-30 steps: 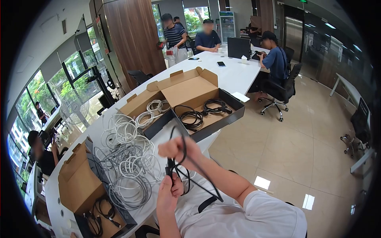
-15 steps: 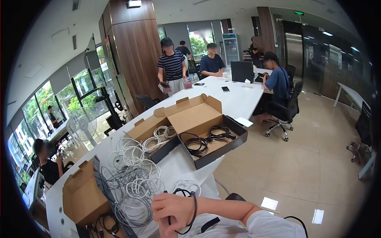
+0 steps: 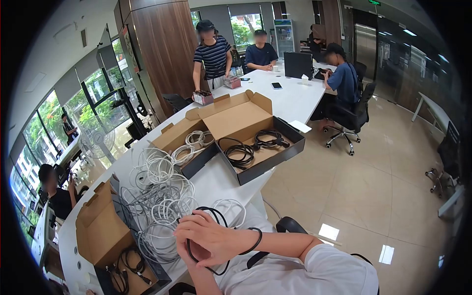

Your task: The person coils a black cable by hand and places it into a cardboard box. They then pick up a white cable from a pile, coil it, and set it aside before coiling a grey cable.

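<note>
My right hand point(image 3: 216, 239) reaches in from the right, its fingers curled around a black cable point(image 3: 212, 212). Part of that cable loops over my right wrist, and another stretch hangs below the hand. My left hand point(image 3: 183, 248) comes up from below and meets the right one. Its fingers are mostly hidden behind the right hand, with the black cable running between the two. Beside my hands lies a large tangle of white and grey cables point(image 3: 164, 201) on the white table point(image 3: 216, 184).
An open cardboard box point(image 3: 265, 147) with coiled black cables stands ahead; another box point(image 3: 196, 164) beside it has white cables. At lower left, a third box point(image 3: 101, 223) holds black cables. A striped-shirted person point(image 3: 214, 59) handles small packs; others sit around. An office chair point(image 3: 351, 120) stands right.
My hands have shifted left and slightly up. The cable loop now lies farther up my right wrist, and more cable shows above the hand. The striped-shirted person has lowered the packs to the table.
</note>
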The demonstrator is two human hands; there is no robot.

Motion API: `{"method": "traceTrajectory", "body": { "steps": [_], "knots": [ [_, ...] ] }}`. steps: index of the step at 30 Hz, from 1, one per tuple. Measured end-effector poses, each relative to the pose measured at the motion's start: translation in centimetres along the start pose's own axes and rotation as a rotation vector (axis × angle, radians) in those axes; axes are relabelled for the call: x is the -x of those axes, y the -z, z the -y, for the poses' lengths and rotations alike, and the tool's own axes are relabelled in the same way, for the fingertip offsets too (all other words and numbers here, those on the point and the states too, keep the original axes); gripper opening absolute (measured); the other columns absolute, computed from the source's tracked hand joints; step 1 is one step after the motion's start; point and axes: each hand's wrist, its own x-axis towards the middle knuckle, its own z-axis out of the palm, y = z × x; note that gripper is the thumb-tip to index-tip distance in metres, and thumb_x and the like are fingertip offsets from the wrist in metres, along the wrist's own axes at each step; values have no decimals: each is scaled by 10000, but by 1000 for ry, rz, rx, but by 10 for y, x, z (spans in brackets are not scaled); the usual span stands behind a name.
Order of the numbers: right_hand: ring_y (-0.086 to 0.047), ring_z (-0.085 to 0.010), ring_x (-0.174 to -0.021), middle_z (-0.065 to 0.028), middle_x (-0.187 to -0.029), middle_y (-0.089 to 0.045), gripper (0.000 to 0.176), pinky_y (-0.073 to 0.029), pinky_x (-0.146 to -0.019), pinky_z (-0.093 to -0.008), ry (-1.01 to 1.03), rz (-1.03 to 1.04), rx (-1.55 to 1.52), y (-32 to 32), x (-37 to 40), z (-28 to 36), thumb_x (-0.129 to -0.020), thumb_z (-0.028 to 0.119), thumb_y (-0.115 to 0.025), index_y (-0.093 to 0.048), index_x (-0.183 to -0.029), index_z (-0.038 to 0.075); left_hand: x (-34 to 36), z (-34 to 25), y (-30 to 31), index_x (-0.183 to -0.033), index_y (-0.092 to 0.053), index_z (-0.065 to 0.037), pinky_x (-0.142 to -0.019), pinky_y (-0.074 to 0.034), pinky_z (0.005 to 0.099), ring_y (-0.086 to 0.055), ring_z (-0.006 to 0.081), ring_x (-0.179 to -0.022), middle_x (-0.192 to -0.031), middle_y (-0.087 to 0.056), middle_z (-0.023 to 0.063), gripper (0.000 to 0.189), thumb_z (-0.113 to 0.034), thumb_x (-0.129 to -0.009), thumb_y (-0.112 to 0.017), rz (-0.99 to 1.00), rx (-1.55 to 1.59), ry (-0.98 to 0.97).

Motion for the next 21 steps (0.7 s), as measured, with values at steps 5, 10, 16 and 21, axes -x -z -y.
{"method": "traceTrajectory", "body": {
  "steps": [5,10,16,21],
  "knots": [
    [-333,-335,-1278,-140,-1294,-408,1013,-175,-1073,-546,-6,28,33,-2,2,0,-589,298,-797,-268,-1418,55,4,-1,5,-1256,-458,-54,-990,-387,370,-499,245,-1171,-1234,-515,104,486,-336,-864,-501,32,39,11],
    [-322,-352,-1282,-141,-1372,-371,949,-196,-1076,-538,-17,1,7,0,2,0,-627,326,-805,-317,-1394,54,11,10,10,-1253,-457,-47,-951,-425,364,-521,242,-1140,-1224,-525,99,533,-285,-783,-531,-42,-94,-22],
    [-330,-369,-1267,-182,-1373,-355,835,-250,-1047,-494,5,-92,22,8,4,-3,-721,360,-753,-351,-1377,36,15,-5,8,-1089,-473,-68,-676,-452,286,-562,196,-744,-799,-537,46,439,-221,-693,-584,-102,-9,164],
    [-382,-360,-1222,-192,-1331,-398,660,-299,-1016,-449,-201,-190,48,21,11,-13,-818,261,-646,-361,-1367,29,7,-10,10,-942,-389,-96,-536,-286,290,-346,143,-538,-606,-326,-3,258,-200,-759,-539,276,240,197]
  ]
}}
